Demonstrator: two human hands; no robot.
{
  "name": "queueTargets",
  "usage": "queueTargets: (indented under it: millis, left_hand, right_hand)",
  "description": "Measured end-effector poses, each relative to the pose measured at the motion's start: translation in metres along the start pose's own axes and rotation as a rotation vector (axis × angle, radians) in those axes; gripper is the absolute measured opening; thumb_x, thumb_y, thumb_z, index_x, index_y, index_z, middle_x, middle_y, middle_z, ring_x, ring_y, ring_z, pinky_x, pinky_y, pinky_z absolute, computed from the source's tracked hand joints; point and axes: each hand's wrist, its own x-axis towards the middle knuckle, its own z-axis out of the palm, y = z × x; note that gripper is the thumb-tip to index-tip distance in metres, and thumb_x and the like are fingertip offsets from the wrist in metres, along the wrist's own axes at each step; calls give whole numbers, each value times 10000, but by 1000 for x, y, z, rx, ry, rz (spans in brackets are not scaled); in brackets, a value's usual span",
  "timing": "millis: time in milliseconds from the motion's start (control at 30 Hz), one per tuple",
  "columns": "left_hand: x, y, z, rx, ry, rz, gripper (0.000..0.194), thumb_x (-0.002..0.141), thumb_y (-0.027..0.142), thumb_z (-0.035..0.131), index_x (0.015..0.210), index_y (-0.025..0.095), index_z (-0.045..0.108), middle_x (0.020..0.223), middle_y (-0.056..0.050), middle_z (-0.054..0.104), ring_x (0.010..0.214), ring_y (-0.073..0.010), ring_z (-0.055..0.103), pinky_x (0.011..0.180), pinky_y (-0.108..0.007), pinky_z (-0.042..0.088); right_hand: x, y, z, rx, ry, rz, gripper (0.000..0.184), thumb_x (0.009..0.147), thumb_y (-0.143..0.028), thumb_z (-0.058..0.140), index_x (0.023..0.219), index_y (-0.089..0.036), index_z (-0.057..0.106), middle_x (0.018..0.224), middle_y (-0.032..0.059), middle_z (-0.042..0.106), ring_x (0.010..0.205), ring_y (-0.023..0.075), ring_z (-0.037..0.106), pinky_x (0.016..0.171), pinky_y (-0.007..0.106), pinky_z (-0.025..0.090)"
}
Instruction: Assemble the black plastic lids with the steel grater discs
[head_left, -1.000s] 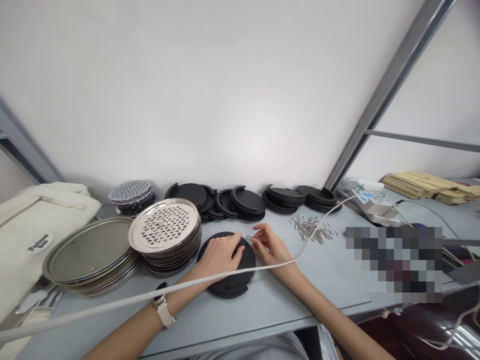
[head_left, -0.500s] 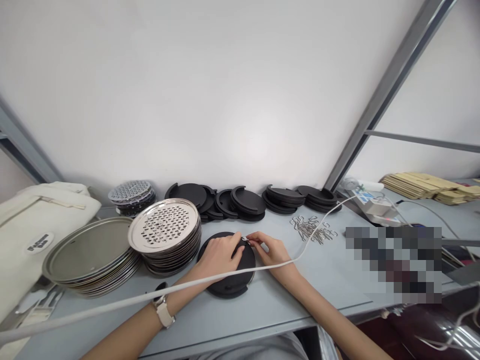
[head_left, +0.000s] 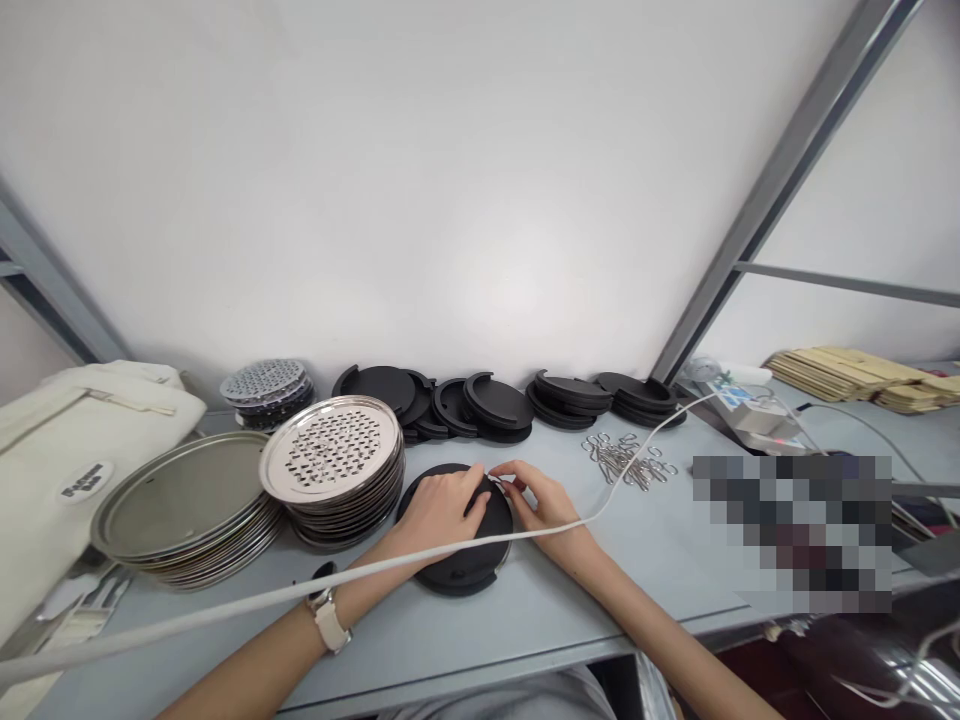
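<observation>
A round black disc (head_left: 465,572) with a raised partial rim lies on the grey table in front of me. My left hand (head_left: 444,508) lies over its top and holds it, fingers bent and pressed on it. At the disc's far right edge my right hand (head_left: 541,502) pinches a small metal wire hook between thumb and fingertips, mostly hidden by the fingers. To the right is a loose heap of shiny wire hooks (head_left: 628,462). Left of the disc stands a stack of round metal grater plates (head_left: 334,450), punched with holes.
More black discs (head_left: 499,402) are piled along the wall. Plain metal plates (head_left: 195,495) and a smaller grater stack (head_left: 266,382) stand left, near a cream bag (head_left: 67,450). A white cable (head_left: 420,553) crosses above my forearms. Flat cardboard pieces (head_left: 847,375) lie far right.
The metal hook at the disc's edge shows less now, covered by the right fingertips. Both hands stay nearly in place; the whole view has shifted slightly.
</observation>
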Motion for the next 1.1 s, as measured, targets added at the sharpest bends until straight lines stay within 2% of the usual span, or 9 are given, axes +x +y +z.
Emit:
queueTargets:
  millis: [300, 533, 867, 1100]
  left_hand:
    - [0, -2, 3, 0, 19, 16, 123, 943, 293, 395, 953, 212, 487, 819, -40, 637, 763, -226, 636, 622, -289, 394]
    - [-1, -3, 5, -4, 27, 25, 143, 946, 307, 384, 951, 212, 491, 823, -40, 630, 744, -219, 628, 618, -294, 387]
    - [0, -3, 5, 15, 55, 41, 100, 936, 290, 406, 924, 216, 473, 803, -18, 629, 721, -209, 628, 577, -288, 355]
    - [0, -4, 6, 23, 68, 48, 106, 943, 297, 401, 895, 219, 454, 782, -9, 615, 683, -198, 613, 551, -284, 330]
  right_hand:
    - [1, 4, 3, -9, 38, -17, 193, 901, -176, 383, 953, -212, 565, 896, 42, 626, 784, 161, 582, 744, 290, 470]
    - [4, 6, 5, 3, 15, -103, 197, 898, -148, 368, 913, -213, 554, 884, 43, 603, 817, 164, 580, 757, 284, 463]
    - [3, 8, 7, -24, 13, -89, 185, 838, -98, 421, 901, -206, 558, 896, 41, 616, 843, 171, 575, 785, 307, 466]
    - [3, 12, 7, -68, 53, -19, 132, 852, -146, 481, 919, -202, 580, 882, 44, 644, 847, 188, 580, 796, 343, 465]
